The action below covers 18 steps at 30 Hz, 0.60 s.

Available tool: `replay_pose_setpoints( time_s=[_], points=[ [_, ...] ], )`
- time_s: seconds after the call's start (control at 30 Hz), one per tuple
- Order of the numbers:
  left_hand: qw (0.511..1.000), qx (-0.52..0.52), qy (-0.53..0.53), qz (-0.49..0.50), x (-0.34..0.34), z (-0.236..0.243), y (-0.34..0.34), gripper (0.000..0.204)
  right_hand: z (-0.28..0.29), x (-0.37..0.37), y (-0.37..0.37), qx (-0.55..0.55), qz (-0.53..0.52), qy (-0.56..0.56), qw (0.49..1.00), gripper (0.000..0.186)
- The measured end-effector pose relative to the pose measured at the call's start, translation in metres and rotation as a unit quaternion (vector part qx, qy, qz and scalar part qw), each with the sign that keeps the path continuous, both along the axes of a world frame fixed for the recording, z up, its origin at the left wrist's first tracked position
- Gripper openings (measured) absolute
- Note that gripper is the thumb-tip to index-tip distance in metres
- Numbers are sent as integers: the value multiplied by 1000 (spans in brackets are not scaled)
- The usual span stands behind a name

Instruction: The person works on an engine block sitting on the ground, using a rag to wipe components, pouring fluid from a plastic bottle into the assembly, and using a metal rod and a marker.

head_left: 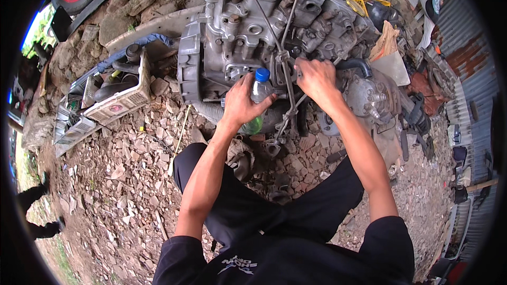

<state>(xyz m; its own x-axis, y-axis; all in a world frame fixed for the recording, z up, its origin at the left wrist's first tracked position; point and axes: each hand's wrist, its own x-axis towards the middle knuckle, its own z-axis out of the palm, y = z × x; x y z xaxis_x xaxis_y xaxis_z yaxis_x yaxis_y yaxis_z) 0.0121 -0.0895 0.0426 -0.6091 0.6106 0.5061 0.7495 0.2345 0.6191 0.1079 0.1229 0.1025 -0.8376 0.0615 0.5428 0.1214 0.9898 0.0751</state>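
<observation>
Far left: white plastic crate [119,100] on stony ground [121,179]. Centre: clear plastic bottle [257,103], blue-capped, greenish liquid low inside, upright with cap pointing up, against the grey cast-metal engine [248,26]. Left hand [240,103] wrapped closed round the bottle. Right hand [316,78] clenched on a thin bent metal pipe [288,82] running roughly vertically down the engine.
</observation>
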Motion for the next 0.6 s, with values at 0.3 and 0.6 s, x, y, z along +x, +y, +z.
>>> replay_pose_setpoints(
  time_s=[0.3, 0.6],
  points=[
    [1000, 13, 1, 12, 7, 0, 2, 76, 7, -1, 2, -18, 25, 18, 999, 26],
    [999, 22, 26, 15, 4, -3, 2, 70, 7, -7, -3, 7, -4, -11, 1000, 20]
  ],
)
